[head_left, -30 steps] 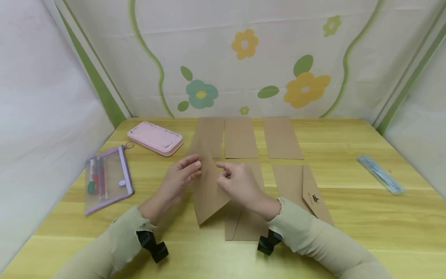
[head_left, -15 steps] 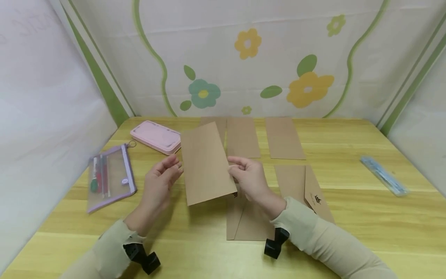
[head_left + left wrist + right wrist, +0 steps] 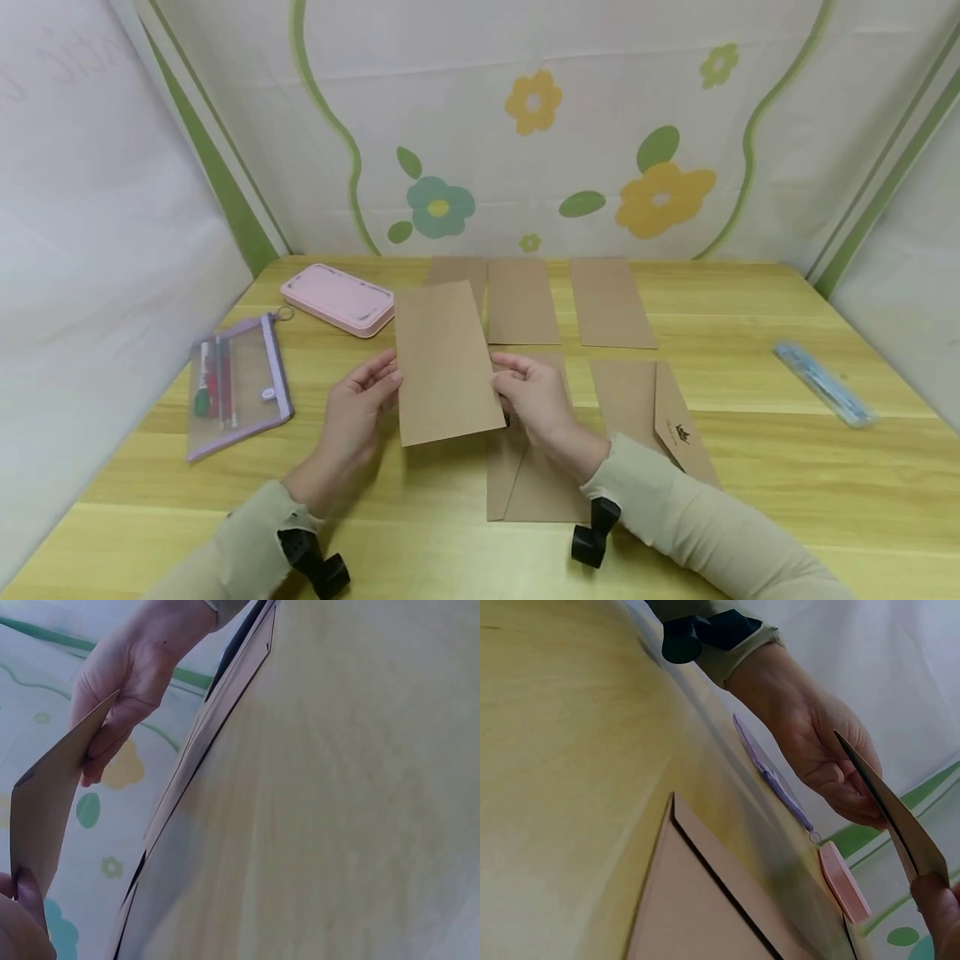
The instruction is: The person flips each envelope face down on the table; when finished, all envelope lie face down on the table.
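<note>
Showing the raised envelope [image 3: 448, 367] broadside to the head camera, turned from a steeper angle a second ago; pinching its left edge with the left hand [image 3: 354, 411], thumb against fingers, its right edge likewise with the right hand [image 3: 540, 408]; holding it tilted above the table [image 3: 420, 533], partly hiding the leftmost flat envelope [image 3: 457, 269] along the far edge.

L hand [image 3: 352, 410] now on env. [image 3: 448, 364]

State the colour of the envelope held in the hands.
The held envelope is light brown; the head view shows it best.
</note>
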`<state>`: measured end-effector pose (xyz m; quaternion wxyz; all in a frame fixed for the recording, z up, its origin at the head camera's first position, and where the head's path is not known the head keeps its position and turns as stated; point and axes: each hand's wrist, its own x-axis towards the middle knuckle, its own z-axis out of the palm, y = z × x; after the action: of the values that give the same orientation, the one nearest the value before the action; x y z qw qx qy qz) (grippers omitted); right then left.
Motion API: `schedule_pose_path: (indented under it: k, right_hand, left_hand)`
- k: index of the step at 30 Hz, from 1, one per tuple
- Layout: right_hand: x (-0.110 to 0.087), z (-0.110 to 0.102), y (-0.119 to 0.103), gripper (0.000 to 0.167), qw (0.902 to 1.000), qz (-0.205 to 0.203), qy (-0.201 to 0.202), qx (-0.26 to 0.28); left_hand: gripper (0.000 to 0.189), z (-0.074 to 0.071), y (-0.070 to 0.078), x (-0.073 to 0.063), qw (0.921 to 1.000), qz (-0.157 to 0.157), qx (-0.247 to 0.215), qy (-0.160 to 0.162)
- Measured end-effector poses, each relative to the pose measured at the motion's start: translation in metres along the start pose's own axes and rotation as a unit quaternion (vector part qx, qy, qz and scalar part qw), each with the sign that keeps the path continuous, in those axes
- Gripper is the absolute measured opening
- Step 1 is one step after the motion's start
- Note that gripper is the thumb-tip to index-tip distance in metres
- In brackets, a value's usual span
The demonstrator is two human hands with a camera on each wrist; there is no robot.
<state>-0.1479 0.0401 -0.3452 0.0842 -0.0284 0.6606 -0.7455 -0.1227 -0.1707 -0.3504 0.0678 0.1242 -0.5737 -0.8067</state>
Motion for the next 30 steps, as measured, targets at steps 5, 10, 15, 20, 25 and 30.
schedule_pose_path:
  k: [5, 10, 15, 20, 25, 30]
  right_hand:
    - [0.006, -0.010, -0.002, 0.067, 0.9918, 0.034, -0.113, -0.049]
    - [0.010, -0.013, 0.000, 0.081, 0.9687, 0.071, -0.208, -0.116]
    - [0.008, -0.006, 0.006, 0.087, 0.9546, 0.105, -0.233, -0.153]
    - [0.006, 0.003, 0.016, 0.089, 0.9478, 0.133, -0.238, -0.166]
    - [0.005, 0.009, 0.017, 0.093, 0.9432, 0.153, -0.238, -0.174]
    - [0.003, 0.012, 0.016, 0.098, 0.9368, 0.164, -0.254, -0.176]
  left_hand:
    - [0.052, -0.012, 0.006, 0.007, 0.9953, -0.035, 0.069, -0.059]
    - [0.063, -0.029, 0.011, 0.011, 0.9713, -0.058, 0.178, -0.147]
    - [0.065, -0.039, 0.014, 0.015, 0.9393, -0.066, 0.274, -0.195]
    - [0.066, -0.045, 0.017, 0.017, 0.9167, -0.079, 0.325, -0.219]
    - [0.063, -0.046, 0.016, 0.018, 0.9077, -0.086, 0.344, -0.224]
    - [0.062, -0.044, 0.013, 0.017, 0.8884, -0.050, 0.398, -0.224]
